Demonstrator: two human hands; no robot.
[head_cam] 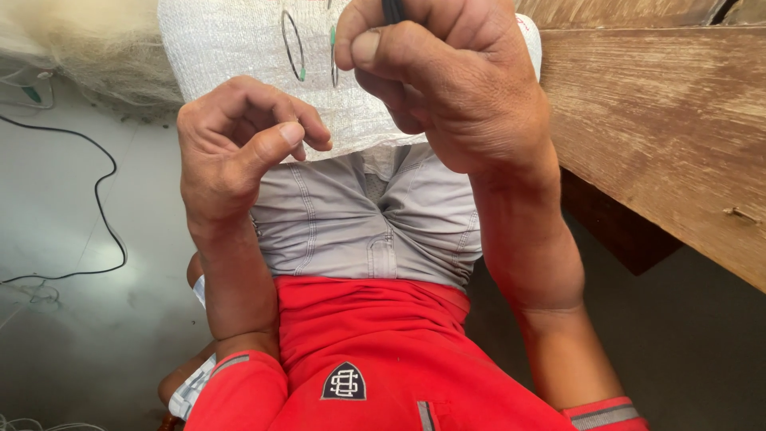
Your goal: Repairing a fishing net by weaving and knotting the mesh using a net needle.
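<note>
Right hand: your right hand (447, 88) is raised at the far middle of the view, fingers curled tight and clamped on a thin dark tool (392, 9), of which only a short stub shows above the knuckles at the top edge.
Left hand: your left hand (239, 148) sits just left of and nearer than the right, thumb and fingertips pinched together; whether anything is held in the pinch is too fine to tell.
White sack: a woven white sack (231, 40) lies across your lap, directly behind both hands, its near edge just under the left fingertips.
Tool and sack: the dark tool stands in front of the sack's upper part, beside the printed rings on it.
Netting: a pale heap of fine netting (88, 56) lies far left, well apart from the hands.
Cable: a black cable (108, 191) curves over the grey floor (64, 319) at left.
Wood: a brown wooden board (662, 128) runs along the right, close to your right forearm.
</note>
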